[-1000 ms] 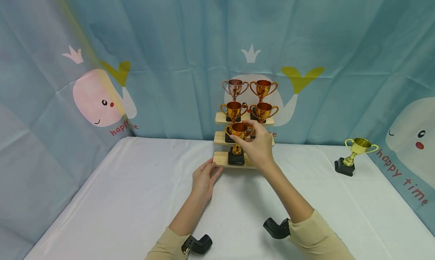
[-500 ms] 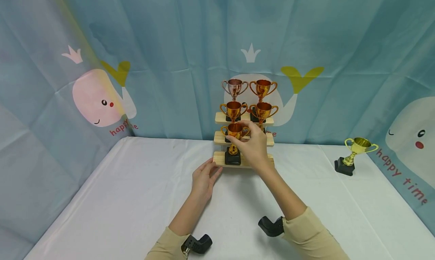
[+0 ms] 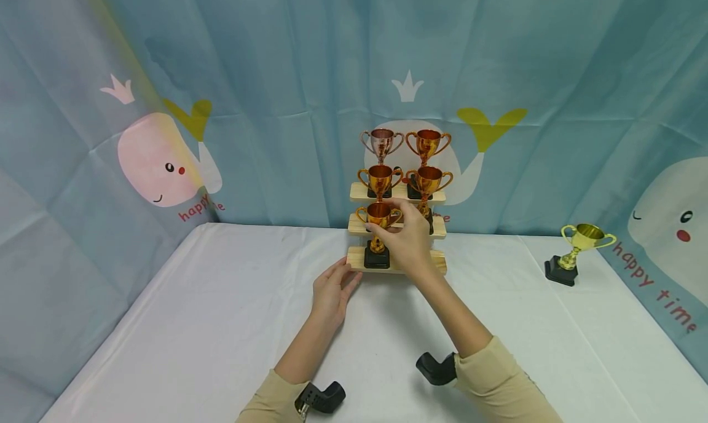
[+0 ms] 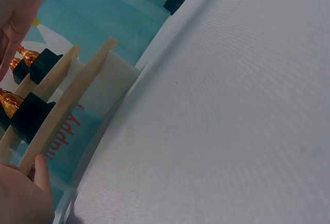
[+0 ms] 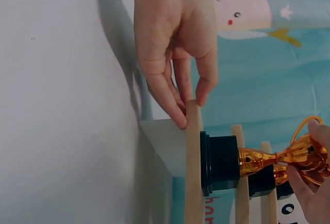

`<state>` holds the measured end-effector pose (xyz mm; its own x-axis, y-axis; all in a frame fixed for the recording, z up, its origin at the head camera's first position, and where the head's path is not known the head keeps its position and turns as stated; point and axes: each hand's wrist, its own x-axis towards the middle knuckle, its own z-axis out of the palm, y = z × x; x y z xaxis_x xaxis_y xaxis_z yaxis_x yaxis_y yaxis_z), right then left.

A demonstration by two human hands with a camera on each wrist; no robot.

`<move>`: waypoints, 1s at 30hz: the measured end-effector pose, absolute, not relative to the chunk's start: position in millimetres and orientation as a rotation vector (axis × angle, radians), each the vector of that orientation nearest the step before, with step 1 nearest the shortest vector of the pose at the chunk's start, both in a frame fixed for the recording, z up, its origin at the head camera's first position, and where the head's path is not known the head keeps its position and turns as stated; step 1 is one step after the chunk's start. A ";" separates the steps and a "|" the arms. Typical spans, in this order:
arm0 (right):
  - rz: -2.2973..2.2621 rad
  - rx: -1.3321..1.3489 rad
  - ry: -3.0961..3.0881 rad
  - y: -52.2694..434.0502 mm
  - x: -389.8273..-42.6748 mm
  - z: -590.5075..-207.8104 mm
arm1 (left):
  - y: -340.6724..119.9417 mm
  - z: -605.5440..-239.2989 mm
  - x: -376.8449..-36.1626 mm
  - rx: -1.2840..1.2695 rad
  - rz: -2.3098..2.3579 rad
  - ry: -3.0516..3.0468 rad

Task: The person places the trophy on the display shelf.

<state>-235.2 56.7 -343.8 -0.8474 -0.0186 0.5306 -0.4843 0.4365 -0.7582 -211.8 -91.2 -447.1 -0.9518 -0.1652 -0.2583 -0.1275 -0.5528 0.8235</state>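
Note:
A three-tier wooden stand (image 3: 356,258) rises near the back of the table. My left hand (image 3: 330,291) grips the left end of its lowest shelf; in the right wrist view, thumb and fingers pinch that shelf's end (image 5: 193,109). With my right hand (image 3: 409,235) I pinch the cup of a bronze-coloured trophy (image 3: 377,257), whose black base rests on the left part of the lowest shelf. Two more bronze-coloured trophies, left (image 3: 380,178) and right (image 3: 429,180), occupy the middle shelf. On top stand a pinkish trophy (image 3: 381,142) and another bronze-coloured one (image 3: 428,143).
Far to the right, a gold trophy (image 3: 566,263) with a black base stands on the white-covered table (image 3: 221,324). A blue curtain (image 3: 265,134) printed with whales hangs directly behind the stand and along the sides.
My right hand has slid the bronze-coloured trophy leftward along the lowest shelf, moving less in the last half second. The left hand stays at the shelf's end.

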 end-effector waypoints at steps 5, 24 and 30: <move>1.412 0.435 -2.230 57.1 -234.9 -345.0 | -91.9 -446.8 -211.5 0.473 -2.708 -1.478; 1.513 0.484 -2.176 69.2 -227.0 -341.5 | -91.9 -446.9 -211.2 0.446 -2.719 -1.468; 1.505 0.436 -2.207 80.4 -225.1 -340.1 | -91.2 -446.6 -211.3 0.460 -2.721 -1.459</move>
<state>-225.1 80.4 -340.1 -0.8575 -0.0166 0.5142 -0.4847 0.3610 -0.7967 -211.3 -91.2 -446.6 -0.9564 -0.1554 -0.2471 -0.1199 -0.5628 0.8179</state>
